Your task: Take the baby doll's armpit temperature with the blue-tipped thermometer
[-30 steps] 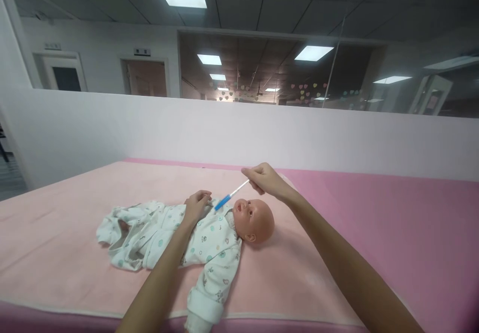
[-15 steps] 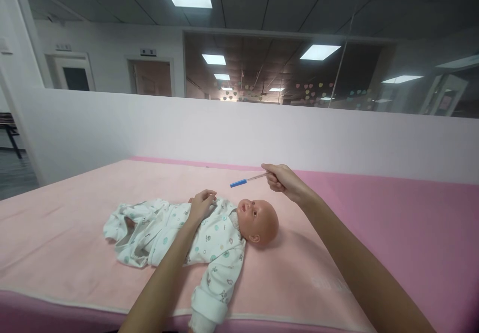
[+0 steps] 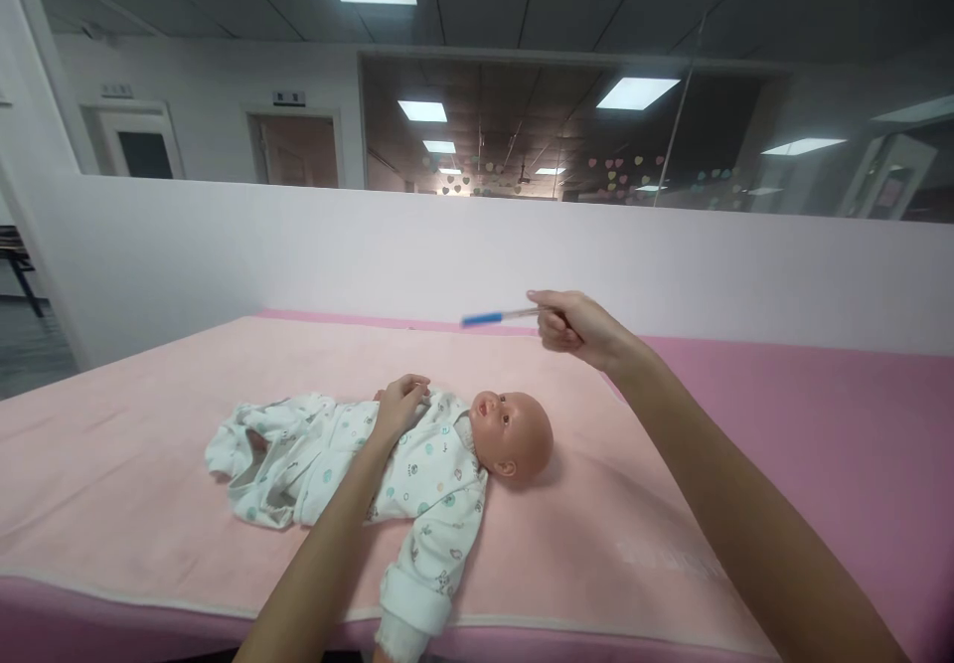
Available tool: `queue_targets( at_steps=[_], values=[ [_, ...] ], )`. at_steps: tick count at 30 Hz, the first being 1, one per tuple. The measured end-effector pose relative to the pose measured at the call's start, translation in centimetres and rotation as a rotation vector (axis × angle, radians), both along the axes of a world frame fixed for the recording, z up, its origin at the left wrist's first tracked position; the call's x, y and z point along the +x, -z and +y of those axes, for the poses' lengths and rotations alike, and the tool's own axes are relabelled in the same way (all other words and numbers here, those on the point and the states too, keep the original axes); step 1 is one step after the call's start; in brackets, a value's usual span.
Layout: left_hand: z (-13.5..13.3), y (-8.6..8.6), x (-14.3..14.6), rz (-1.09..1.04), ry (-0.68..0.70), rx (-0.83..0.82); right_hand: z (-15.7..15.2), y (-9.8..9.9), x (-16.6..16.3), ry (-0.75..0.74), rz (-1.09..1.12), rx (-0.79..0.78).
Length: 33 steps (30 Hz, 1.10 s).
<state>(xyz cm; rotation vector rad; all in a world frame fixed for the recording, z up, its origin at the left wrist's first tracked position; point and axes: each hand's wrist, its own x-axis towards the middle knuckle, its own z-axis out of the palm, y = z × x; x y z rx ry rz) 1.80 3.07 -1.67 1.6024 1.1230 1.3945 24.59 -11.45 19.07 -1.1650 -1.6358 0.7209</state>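
A baby doll (image 3: 514,429) in a white patterned sleepsuit (image 3: 328,459) lies on its back on a pale pink blanket (image 3: 149,444), head to the right. My left hand (image 3: 400,404) rests on the doll's chest with the fingers curled against the cloth. My right hand (image 3: 577,330) is raised above and beyond the doll's head. It pinches one end of a thin thermometer with a blue tip (image 3: 498,318), held almost level and pointing left.
The blanket covers a table with a darker pink cover (image 3: 820,424) showing on the right. A white partition wall (image 3: 298,255) runs behind the table, with glass panels above it. The table's near edge lies at the bottom of the view.
My right hand has lifted the thermometer up and away from the doll's chest and neck, and its blue tip has swung from pointing down to nearly level. My left hand has stayed on the chest.
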Motion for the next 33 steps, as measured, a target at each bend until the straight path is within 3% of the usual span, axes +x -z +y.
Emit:
queue_targets(
  at_steps=[2,4,10,15,18,23,26,29,33],
  values=[
    [-0.3,-0.2,0.0,-0.003,-0.018,-0.006,0.4,0.1,0.2,-0.051,-0.081,-0.103],
    [-0.4,-0.3,0.1,-0.013,-0.032,-0.011,0.9,0.3,0.4,-0.011,-0.119,-0.116],
    [-0.5,-0.2,0.2,-0.008,-0.041,0.011,1.3,0.7,0.3,0.166,-0.25,-0.005],
    [-1.4,-0.9,0.2,0.063,-0.029,0.08,-0.8,2.0,-0.4,0.201,-0.297,0.102],
    [-2.8,-2.2,0.1,0.103,0.061,0.156,-3.2,5.6,-0.2,0.277,-0.37,0.253],
    [-5.2,-3.9,-0.5,0.314,0.5,0.051,-7.1,15.5,0.7,0.598,-0.662,0.712],
    [-5.4,-4.1,-0.9,0.405,0.612,-0.002,-8.2,19.9,1.8,0.623,-0.848,0.857],
    [-5.1,-3.9,-1.2,0.409,0.648,-0.007,-8.1,21.8,3.2,0.611,-1.008,0.754],
    [-4.8,-3.8,-1.4,0.375,0.679,0.007,-7.0,22.4,4.7,0.591,-1.145,0.489]
  ],
)
